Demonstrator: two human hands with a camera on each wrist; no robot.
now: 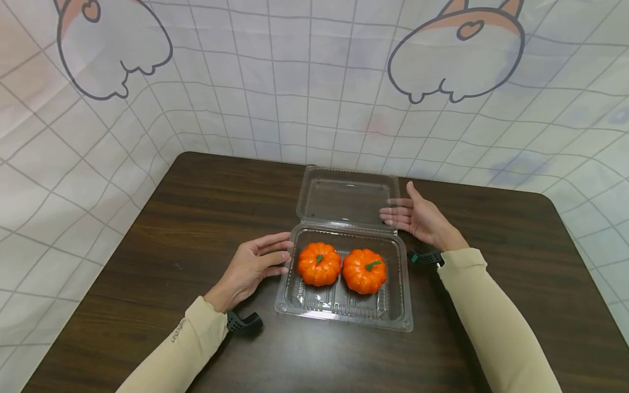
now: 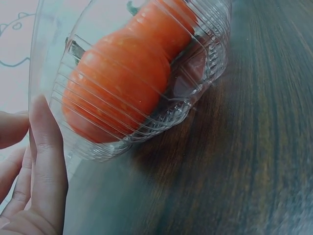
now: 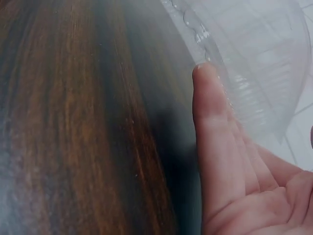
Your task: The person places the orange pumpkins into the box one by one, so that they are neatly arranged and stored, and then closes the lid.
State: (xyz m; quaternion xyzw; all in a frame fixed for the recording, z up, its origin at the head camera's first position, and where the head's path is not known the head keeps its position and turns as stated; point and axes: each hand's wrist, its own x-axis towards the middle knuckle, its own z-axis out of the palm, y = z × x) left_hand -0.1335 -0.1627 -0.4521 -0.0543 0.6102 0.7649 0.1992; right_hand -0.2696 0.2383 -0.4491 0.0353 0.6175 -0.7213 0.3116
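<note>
clear plastic clamshell box (image 1: 339,314) open near the middle of dark wood table (image 1: 147,256), lid (image 1: 346,199) tipped back toward the far edge. inside the tray, two small orange pumpkins: left pumpkin (image 1: 319,264) and right pumpkin (image 1: 364,271), side by side, touching or nearly so, green stems up.

left hand (image 1: 253,267) at the tray's left wall, fingers straight and relaxed, tips against the plastic or just beside it; grasping nothing. from the left wrist view, fingers (image 2: 46,166) flat alongside the ribbed wall, pumpkin showing orange through it.

right hand (image 1: 417,218) at the right edge of the lid, palm facing in, fingers extended, not curled round anything. right wrist view: fingertip (image 3: 208,93) touching the lid's rim.

step judged: both pumpkins loaded, hands bracketing box and lid, closing seemingly about to begin. next move likely calls for steadying the tray from the left, swinging the lid forward over the stems, then pressing rims together evenly. risk judged: light tray sliding on the smooth wood.

printed grid cloth (image 1: 314,82) behind the table.
</note>
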